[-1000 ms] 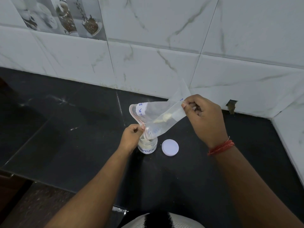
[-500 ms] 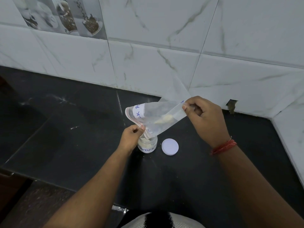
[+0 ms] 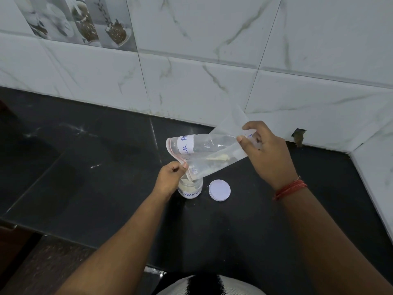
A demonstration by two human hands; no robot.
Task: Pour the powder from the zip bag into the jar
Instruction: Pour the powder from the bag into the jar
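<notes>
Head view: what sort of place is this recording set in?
Most likely a home kitchen: a black polished stone countertop against white marble-look wall tiles, with a decorative printed tile strip showing cups and food.

A clear zip bag (image 3: 209, 153) with a pink zip strip and a white label in blue handwriting is held tilted in mid-frame, its open mouth down-left over the jar and its closed end raised toward the right; a small clump of pale powder (image 3: 217, 159) clings inside near the lower edge. The small clear jar (image 3: 190, 188) stands upright and uncapped on the black counter just below the bag's mouth, partly filled with off-white powder, its label reading "POWDER"
</notes>
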